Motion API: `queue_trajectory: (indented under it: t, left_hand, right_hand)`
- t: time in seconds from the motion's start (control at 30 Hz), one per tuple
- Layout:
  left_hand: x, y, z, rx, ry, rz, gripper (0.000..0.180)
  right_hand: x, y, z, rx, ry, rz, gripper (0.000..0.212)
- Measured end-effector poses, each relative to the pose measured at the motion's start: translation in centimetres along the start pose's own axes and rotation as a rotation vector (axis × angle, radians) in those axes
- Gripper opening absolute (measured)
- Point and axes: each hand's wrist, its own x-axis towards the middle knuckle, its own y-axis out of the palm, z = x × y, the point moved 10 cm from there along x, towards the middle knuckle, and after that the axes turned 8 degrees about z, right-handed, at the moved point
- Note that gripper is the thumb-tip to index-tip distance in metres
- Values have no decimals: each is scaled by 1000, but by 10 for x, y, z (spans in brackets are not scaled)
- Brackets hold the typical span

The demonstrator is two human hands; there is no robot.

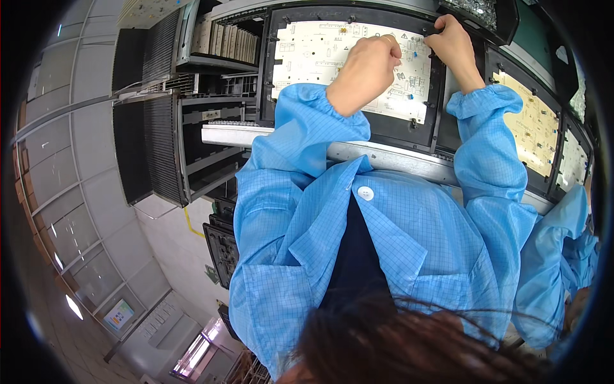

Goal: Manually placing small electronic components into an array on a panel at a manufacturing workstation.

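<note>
A white circuit board (pixel 300 54) with printed markings and a few small parts lies in a black carrier frame (pixel 396 131) in front of me. My left hand (pixel 368 70) is over the middle of the board, its fingers curled inward; the back of the hand hides whatever they may hold. At the board's upper right edge is my right hand (pixel 453 48), thumb and fingertips drawn together in a pinch. Anything between them is too small to name. Small blue parts (pixel 411 97) stand on the board's right side, below the hands.
Further right along the metal rail (pixel 396 155) sit another carrier with a yellowish board (pixel 527 121) and a third board (pixel 572 160). A tray of small parts (pixel 476 11) is at the top. Black slotted racks (pixel 150 144) stand left. A co-worker's blue sleeve (pixel 550 275) shows lower right.
</note>
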Motion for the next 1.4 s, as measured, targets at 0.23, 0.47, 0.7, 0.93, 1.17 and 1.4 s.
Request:
queue_trajectory:
  t: [0.23,0.47,0.7,0.93,1.17,1.4]
  left_hand:
    - [-26,-23,10,-248,-149,-100,11]
    - [-31,-17,23,-338,-188,-132,11]
    - [-40,-14,31,-324,-212,-169,12]
    - [-27,10,14,-111,-140,-125,16]
    - [-13,36,-5,37,2,-111,16]
    - [-4,48,-15,109,46,-50,16]
  right_hand:
    - [-11,-2,18,-167,-25,-73,34]
    - [-30,-24,41,-24,23,-131,17]
    - [-81,-3,58,2,-374,67,14]
    - [-111,13,54,50,-443,41,11]
    - [-105,4,3,574,-127,37,5]
    - [-110,1,-29,675,-117,-42,6]
